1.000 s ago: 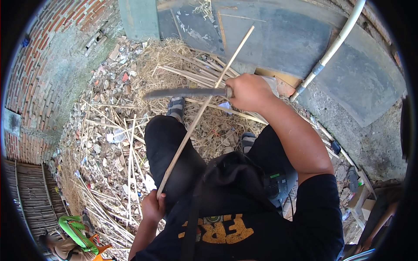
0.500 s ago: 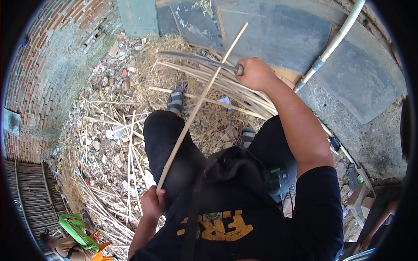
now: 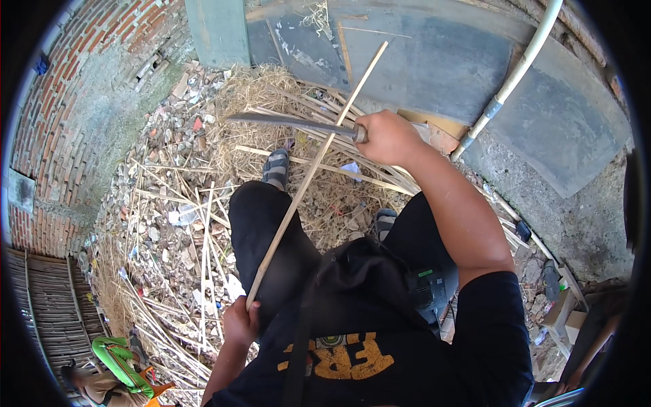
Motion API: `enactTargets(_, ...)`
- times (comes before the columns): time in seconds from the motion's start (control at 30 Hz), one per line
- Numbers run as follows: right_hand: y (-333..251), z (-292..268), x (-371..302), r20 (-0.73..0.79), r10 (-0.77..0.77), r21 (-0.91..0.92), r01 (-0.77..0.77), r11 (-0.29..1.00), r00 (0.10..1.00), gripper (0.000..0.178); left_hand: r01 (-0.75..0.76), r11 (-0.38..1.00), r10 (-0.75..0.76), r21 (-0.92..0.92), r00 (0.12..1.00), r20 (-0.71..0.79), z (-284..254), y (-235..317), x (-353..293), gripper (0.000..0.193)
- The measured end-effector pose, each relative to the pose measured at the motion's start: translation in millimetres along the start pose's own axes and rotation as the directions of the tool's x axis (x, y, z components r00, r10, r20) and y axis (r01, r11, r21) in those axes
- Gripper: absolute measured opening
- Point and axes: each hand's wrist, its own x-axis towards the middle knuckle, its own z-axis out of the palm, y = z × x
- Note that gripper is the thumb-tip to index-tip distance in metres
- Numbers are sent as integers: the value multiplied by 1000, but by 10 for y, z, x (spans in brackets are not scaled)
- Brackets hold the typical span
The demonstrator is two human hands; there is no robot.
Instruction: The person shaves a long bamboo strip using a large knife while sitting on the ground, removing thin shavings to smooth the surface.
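Observation:
My left hand [image 3: 241, 320] is closed round the near end of a long bamboo strip [image 3: 296, 197], which slants up and away across my left thigh. My right hand [image 3: 390, 138] grips the handle of a machete [image 3: 281, 121]. Its dark blade points left and crosses the strip in its upper part, seeming to rest against it. The strip's far tip sticks out beyond the blade.
More bamboo strips [image 3: 369, 163] lie on straw beyond my feet, others [image 3: 205, 271] on rubble to the left. A brick wall [image 3: 54, 156] stands left, and a pale pole [image 3: 515, 74] leans far right. Another person [image 3: 112, 380] sits at lower left.
My right hand and the machete have come nearer to me along the strip. My left hand keeps its hold on the strip's near end. The whole view has shifted slightly.

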Motion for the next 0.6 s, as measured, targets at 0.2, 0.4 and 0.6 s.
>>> enactTargets(0.2, 152, 7, 134, 8, 26, 51, -26, 998, 1000, 29, -7, 1000, 7, -18, 999, -44, 20, 6, 79, 34)
enactTargets(0.4, -67, 80, -38, -66, -51, -11, 51, 999, 997, 25, -44, 999, 43, -17, 998, -36, 27, -77, -33, 35)
enactTargets(0.6, 310, 83, 242, -27, 33, 11, -33, 999, 999, 29, -35, 999, 35, 3, 999, -34, 33, -43, 5, 36)
